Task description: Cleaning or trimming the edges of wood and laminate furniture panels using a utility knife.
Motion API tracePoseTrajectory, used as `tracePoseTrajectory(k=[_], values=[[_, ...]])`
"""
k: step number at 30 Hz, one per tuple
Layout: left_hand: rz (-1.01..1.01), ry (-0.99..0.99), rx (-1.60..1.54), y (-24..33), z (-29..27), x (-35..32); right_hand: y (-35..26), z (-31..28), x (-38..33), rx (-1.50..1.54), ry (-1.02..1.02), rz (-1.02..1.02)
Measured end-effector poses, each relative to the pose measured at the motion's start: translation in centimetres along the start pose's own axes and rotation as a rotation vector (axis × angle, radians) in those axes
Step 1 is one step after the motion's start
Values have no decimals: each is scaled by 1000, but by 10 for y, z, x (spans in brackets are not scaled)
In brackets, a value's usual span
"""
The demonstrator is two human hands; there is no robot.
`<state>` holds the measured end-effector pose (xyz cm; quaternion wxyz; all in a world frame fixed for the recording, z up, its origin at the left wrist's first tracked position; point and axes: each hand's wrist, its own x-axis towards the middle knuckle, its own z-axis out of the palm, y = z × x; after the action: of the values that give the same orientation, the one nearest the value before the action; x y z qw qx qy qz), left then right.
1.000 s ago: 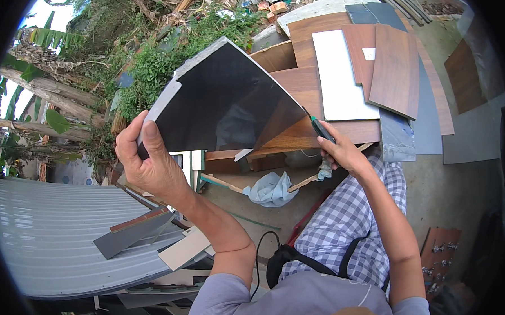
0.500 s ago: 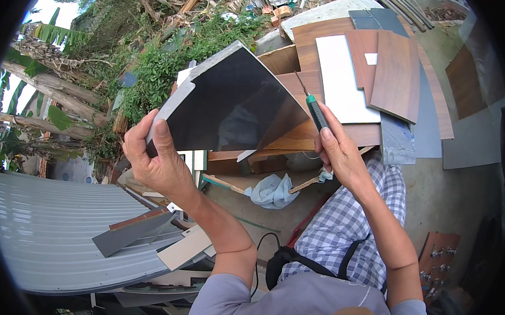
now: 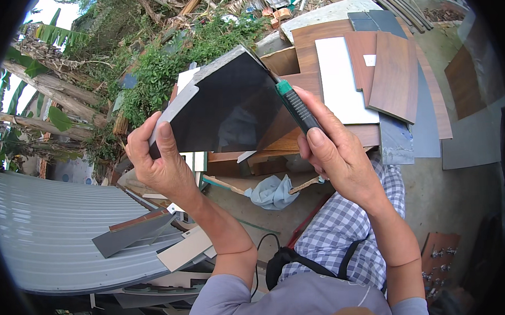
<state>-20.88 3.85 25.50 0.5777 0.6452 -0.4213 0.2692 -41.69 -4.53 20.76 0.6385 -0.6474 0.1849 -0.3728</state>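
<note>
My left hand is closed on the left edge of a glossy black board, thumb on its face and fingers behind. The board is tilted up, with a pale, rough upper edge and a notched pale strip along the left. My right hand is wrapped round a utility knife with a black ribbed handle and a green collar. Its thin blade lies along the board's right edge near the upper corner; whether it touches the edge is hard to tell.
Behind the board lies a stack of wood-grain boards and a white board. A crumpled pale-blue bag hangs below. Corrugated roofing with offcuts spreads at left. A brown board with metal fittings is at lower right.
My right hand has moved left and nearer with the knife, bringing the blade from beside the board to its right edge. The board in my left hand has barely shifted.
</note>
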Motion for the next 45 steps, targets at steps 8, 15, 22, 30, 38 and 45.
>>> tracePoseTrajectory(k=[8,15,22,30,38,45], values=[[24,-6,90,-3,3,6,30,-8,-2,-65,-5,227],[-17,22,41,-5,7,9,74,-13,-3,-138,29,336],[-12,24,71,-7,11,11,132,-26,-4,-237,38,432],[-2,30,49,-1,5,4,164,-38,-6,-143,22,635],[6,22,37,1,5,2,163,-47,1,-126,1,761],[-8,39,39,0,3,3,164,-45,2,-125,-4,765]])
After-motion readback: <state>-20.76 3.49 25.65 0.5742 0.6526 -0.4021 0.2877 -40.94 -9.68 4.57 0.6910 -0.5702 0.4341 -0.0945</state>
